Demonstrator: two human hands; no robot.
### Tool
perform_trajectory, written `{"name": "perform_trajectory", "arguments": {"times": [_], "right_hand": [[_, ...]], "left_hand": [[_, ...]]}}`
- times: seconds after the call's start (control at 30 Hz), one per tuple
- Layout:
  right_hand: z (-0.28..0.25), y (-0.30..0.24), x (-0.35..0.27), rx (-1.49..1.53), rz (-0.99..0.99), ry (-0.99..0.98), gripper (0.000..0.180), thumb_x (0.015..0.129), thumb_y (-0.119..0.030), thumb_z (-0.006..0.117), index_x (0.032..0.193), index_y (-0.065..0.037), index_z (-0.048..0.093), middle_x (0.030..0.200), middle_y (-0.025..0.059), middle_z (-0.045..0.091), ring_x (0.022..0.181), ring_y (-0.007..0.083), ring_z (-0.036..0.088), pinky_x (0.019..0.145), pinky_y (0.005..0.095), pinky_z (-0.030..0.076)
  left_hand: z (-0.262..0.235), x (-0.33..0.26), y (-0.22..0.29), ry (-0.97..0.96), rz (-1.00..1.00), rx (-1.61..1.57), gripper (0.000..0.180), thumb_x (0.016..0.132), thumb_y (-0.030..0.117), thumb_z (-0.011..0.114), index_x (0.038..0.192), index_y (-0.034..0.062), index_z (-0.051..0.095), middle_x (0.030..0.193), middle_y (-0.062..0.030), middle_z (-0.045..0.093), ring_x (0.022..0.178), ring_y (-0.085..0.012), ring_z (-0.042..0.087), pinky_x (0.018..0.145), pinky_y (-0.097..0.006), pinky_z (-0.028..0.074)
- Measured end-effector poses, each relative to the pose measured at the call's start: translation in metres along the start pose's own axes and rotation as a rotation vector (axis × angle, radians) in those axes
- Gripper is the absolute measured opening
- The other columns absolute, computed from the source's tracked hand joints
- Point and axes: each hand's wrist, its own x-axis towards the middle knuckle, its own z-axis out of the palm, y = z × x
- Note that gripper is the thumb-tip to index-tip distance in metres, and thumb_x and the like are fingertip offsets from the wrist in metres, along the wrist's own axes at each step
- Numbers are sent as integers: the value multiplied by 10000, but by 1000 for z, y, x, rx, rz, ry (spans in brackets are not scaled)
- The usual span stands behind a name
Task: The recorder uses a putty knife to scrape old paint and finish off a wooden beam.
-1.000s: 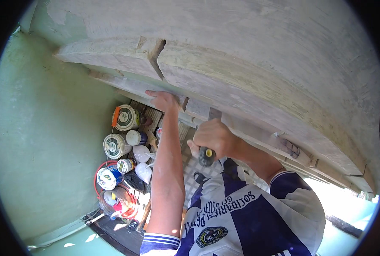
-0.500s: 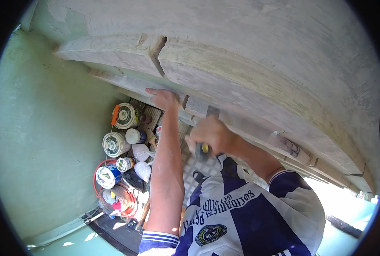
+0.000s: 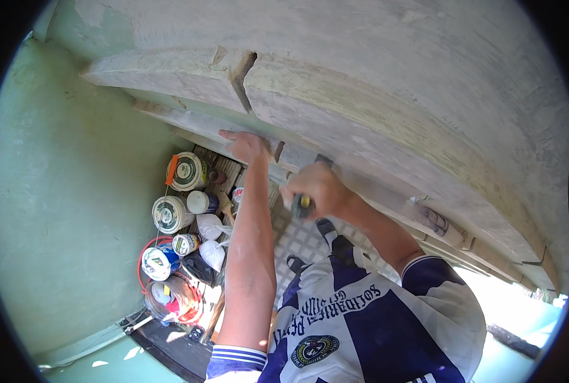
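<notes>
My left hand (image 3: 247, 147) rests open on the lower plastered ledge (image 3: 192, 126), its thumb stretched to the left; part of its fingers is hidden behind the hand. Near the notch in that ledge, my right hand (image 3: 326, 188) is closed round a scraper. The scraper's dark handle (image 3: 301, 208), with a yellow spot at its end, sticks out below my fist. Its flat grey blade (image 3: 324, 159) shows above the knuckles, against the ledge or very near it. Whether the blade touches the surface I cannot tell.
A thick curved upper ledge (image 3: 361, 121) with a deep gap spans the wall above my hands. At lower left stand several paint buckets (image 3: 189, 172), white bags (image 3: 213, 255) and a red hose (image 3: 141, 271). A brownish object with dark loops (image 3: 434, 220) lies on the ledge at right.
My right hand with the scraper has shifted slightly up and to the right along the ledge. One foot shows more below it. My left hand stays almost in place.
</notes>
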Motion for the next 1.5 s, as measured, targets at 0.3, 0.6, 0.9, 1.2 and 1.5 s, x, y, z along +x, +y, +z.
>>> {"name": "perform_trajectory", "arguments": {"times": [0.3, 0.6, 0.9, 1.2, 1.5], "right_hand": [[7, -6, -1, -58, -6, 49, 297, 708, -19, 734, 606, -93, 465, 543, 82, 457, 469, 286, 512, 451, 397, 371], [6, -5, -7, -183, 66, -54, 362, 526, -200, 830, 790, -136, 591, 682, 52, 589, 646, 327, 613, 594, 446, 463], [5, -16, -2, -157, -7, 44, 246, 772, -126, 725, 651, -90, 514, 561, 92, 485, 495, 318, 537, 474, 420, 398], [5, 3, -5, -77, 220, -34, 313, 583, -282, 799, 781, -111, 628, 683, 70, 614, 627, 306, 637, 559, 404, 478], [3, -20, -4, -199, 18, -78, 372, 537, -263, 838, 817, -108, 649, 736, 68, 658, 652, 297, 654, 599, 409, 507]], "left_hand": [[-2, 0, -2, 18, 16, 37, 964, 984, 674, 193, 1327, -207, 381, 1275, -406, 518, 1171, -517, 539, 1011, -545, 450], [-2, -10, 4, -3, 9, 30, 946, 986, 668, 197, 1333, -193, 376, 1272, -406, 519, 1178, -517, 533, 1011, -552, 442], [0, -2, 0, 30, 10, 40, 933, 990, 660, 207, 1327, -191, 383, 1255, -412, 525, 1173, -527, 529, 1011, -562, 436], [-3, -8, 5, 28, -5, 49, 917, 995, 649, 207, 1321, -187, 397, 1250, -417, 524, 1176, -529, 523, 1016, -558, 429], [-3, 2, -3, 10, 21, 85, 942, 993, 654, 194, 1327, -209, 367, 1261, -420, 514, 1184, -533, 514, 1025, -562, 420]]}}
